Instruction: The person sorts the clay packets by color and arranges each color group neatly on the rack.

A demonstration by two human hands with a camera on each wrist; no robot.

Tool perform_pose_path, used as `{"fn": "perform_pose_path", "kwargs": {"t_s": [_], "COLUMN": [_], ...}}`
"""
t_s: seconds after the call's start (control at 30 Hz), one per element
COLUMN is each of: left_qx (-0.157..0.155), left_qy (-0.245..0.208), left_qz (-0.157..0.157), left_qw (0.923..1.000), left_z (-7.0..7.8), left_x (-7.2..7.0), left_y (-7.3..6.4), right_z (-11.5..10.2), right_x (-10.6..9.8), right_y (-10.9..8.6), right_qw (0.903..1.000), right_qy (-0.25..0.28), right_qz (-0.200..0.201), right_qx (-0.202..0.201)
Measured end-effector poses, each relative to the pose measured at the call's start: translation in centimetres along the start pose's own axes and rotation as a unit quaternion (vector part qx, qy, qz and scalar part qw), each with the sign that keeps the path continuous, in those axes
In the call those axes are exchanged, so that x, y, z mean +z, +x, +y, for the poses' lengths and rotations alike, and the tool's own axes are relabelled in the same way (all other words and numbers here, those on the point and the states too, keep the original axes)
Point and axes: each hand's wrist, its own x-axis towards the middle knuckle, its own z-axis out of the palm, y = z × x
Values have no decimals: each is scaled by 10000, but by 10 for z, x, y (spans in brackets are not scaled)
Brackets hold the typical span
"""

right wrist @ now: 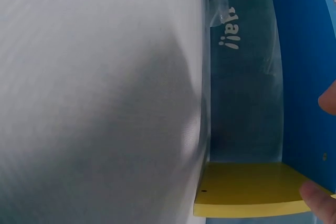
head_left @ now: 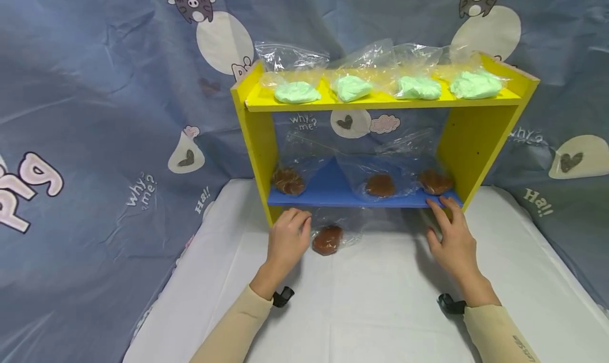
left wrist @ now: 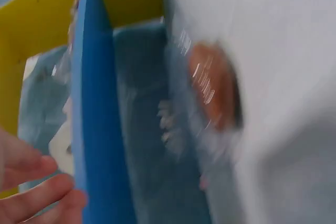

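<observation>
My left hand (head_left: 288, 237) hovers in front of the left end of the blue shelf (head_left: 328, 186), its fingers loosely bent and holding nothing. Just right of it, a clear bag with a brown lump (head_left: 328, 240) lies on the white table below the shelf. My right hand (head_left: 452, 240) has its fingers spread, fingertips at the right end of the shelf's front edge. Directly behind those fingertips sits a bagged brown lump (head_left: 435, 182). Two more stand on the same shelf: one in the middle (head_left: 380, 185) and one at the left (head_left: 288, 181).
A yellow rack (head_left: 257, 151) frames the blue shelf. Along its top board (head_left: 380, 101) lie several clear bags with pale green lumps (head_left: 352, 87). A blue-grey printed cloth (head_left: 119, 88) hangs behind, and a white cloth (head_left: 371, 310) covers the table.
</observation>
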Motion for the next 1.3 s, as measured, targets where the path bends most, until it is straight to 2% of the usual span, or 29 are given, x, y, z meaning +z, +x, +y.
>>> {"fn": "perform_pose_path", "kwargs": {"t_s": [0.1,0.2,0.33,0.53,0.63,0.77,0.87,1.0,1.1,1.17,1.3], "left_qx": [-316,-699,-993,-1064,-1012,-927,-821,-472,-192,-106,-186], "left_qy": [-280,-607,-1005,-1098,-1018,-831,-513,91,343,353,35], "left_qz": [-928,-1515,-1920,-2428,-2611,-2723,-2855,-3039,-3069,-3063,-3037], "left_qw": [9948,9841,9712,9580,9546,9541,9535,9515,9509,9512,9526], "left_z": [4,8,13,15,11,6,5,5,3,0,-9], "left_x": [11,21,34,54,62,70,73,74,75,76,75], "left_y": [-9,-17,-22,-21,-20,-23,-24,-20,-13,-10,-8], "right_z": [0,1,0,-1,-2,-2,-1,1,1,1,1], "right_x": [0,0,0,1,1,1,0,-2,-2,-2,0], "right_y": [0,-1,-3,-2,-1,0,1,2,3,2,-1], "right_qw": [10000,10000,10000,10000,10000,10000,10000,9999,9999,9999,9999], "right_qy": [-3,-15,-3,19,6,-15,-30,-29,-34,-24,13], "right_qz": [25,3,-23,1,25,23,25,54,78,83,53], "right_qx": [12,1,-19,-57,-53,-66,-81,-94,-105,-110,-98]}}
